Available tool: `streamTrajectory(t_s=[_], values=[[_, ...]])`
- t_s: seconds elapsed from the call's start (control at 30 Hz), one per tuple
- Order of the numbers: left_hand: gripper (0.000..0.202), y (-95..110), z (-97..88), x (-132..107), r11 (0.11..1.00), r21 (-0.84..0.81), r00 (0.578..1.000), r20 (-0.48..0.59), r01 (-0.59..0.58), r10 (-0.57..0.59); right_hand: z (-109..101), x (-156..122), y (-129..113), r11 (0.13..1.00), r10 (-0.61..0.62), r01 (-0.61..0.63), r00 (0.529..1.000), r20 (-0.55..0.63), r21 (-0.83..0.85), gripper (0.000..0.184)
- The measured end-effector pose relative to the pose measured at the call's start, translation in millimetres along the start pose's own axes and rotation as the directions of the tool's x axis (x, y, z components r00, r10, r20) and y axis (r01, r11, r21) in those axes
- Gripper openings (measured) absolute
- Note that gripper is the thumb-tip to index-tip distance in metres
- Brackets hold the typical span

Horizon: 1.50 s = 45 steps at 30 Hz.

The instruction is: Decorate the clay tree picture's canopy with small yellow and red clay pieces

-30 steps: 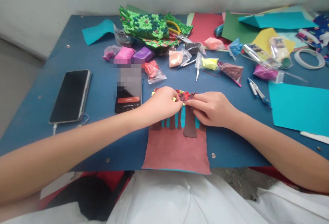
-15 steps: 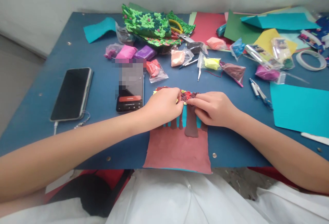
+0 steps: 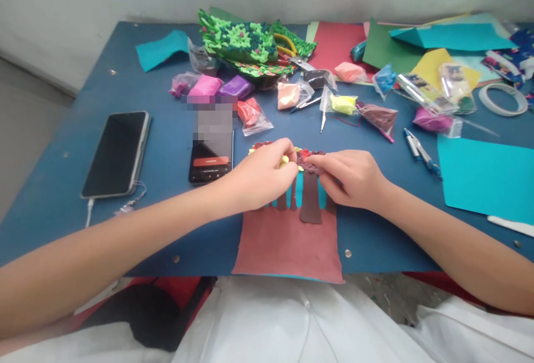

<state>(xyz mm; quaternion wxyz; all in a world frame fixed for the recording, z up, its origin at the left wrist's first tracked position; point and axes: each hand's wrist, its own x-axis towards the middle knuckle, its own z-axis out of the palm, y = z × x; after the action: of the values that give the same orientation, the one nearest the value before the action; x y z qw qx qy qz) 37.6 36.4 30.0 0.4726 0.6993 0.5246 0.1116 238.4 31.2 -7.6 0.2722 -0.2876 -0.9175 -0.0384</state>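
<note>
A clay picture lies at the table's front edge: a reddish-brown ground, brown tree trunks on turquoise, and small dark red, red and yellow clay pieces along the top. My left hand rests over its upper left, fingers curled round a lump of yellow clay. From the right, my right hand reaches in with the index fingertip on the dark red pieces. Its thumb is apart from that finger, and nothing shows in its grasp. Both hands cover part of the treetops.
Two phones lie to the left. Bagged clay, such as a yellow packet and a red packet, is spread behind the picture. Farther back is a green clay-covered piece. To the right are a compass, turquoise paper and tape.
My left fingers have lifted and curled slightly, showing more of the yellow lump. My right index finger has shifted a little to the right along the treetops.
</note>
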Motion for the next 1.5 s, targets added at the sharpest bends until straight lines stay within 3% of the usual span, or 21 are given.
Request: streamTrajectory(t_s=[0.13, 0.27, 0.37, 0.43, 0.63, 0.73, 0.83, 0.93, 1.07, 1.17, 1.5], values=[[0.012, -5, 10.8, -26, 0.962, -0.248, 0.987, 0.079, -0.119, 0.142, -10, 5, -18, 0.99, -0.139, 0.137, 0.989, -0.059, -0.043, 0.013], [0.016, -18, 18.2, -41, 0.871, -0.48, 0.981, 0.097, -0.103, 0.17, -16, 9, -39, 0.967, -0.251, 0.248, 0.967, -0.043, -0.056, 0.014], [0.019, -29, 16.4, -39, 0.902, -0.408, 0.988, 0.003, -0.142, 0.157, -17, 12, -48, 0.974, -0.221, 0.22, 0.975, -0.02, -0.06, 0.016], [0.019, -34, 13.8, -36, 0.911, -0.357, 0.977, -0.024, -0.206, 0.211, -18, 14, -50, 0.978, -0.201, 0.2, 0.979, -0.012, -0.059, 0.018], [0.016, -40, 6.9, -35, 0.864, -0.328, 0.914, 0.002, -0.383, 0.406, -13, 16, -53, 0.978, -0.21, 0.21, 0.978, -0.009, 0.0, 0.027], [0.017, -42, 2.9, -36, 0.84, -0.281, 0.877, -0.011, -0.463, 0.48, -9, 15, -53, 0.979, -0.203, 0.204, 0.977, -0.071, 0.014, 0.027], [0.019, -45, -0.2, -37, 0.856, -0.262, 0.891, -0.036, -0.444, 0.452, -10, 17, -50, 0.984, -0.174, 0.178, 0.978, -0.117, 0.028, 0.027], [0.023, -50, 1.3, -36, 0.855, -0.326, 0.913, -0.078, -0.403, 0.4, -15, 19, -45, 0.989, -0.147, 0.147, 0.988, -0.053, -0.005, 0.031], [0.03, -58, 7.9, -36, 0.828, -0.408, 0.919, -0.082, -0.384, 0.386, -17, 15, -41, 0.985, -0.138, 0.137, 0.99, -0.002, -0.104, 0.019], [0.03, -58, 8.4, -36, 0.838, -0.38, 0.917, -0.083, -0.392, 0.391, -15, 10, -40, 0.985, -0.14, 0.139, 0.99, -0.004, -0.103, 0.026], [0.026, -49, 1.8, -38, 0.862, -0.257, 0.898, -0.084, -0.437, 0.431, -10, 7, -42, 0.992, -0.107, 0.104, 0.994, -0.033, -0.069, 0.024]])
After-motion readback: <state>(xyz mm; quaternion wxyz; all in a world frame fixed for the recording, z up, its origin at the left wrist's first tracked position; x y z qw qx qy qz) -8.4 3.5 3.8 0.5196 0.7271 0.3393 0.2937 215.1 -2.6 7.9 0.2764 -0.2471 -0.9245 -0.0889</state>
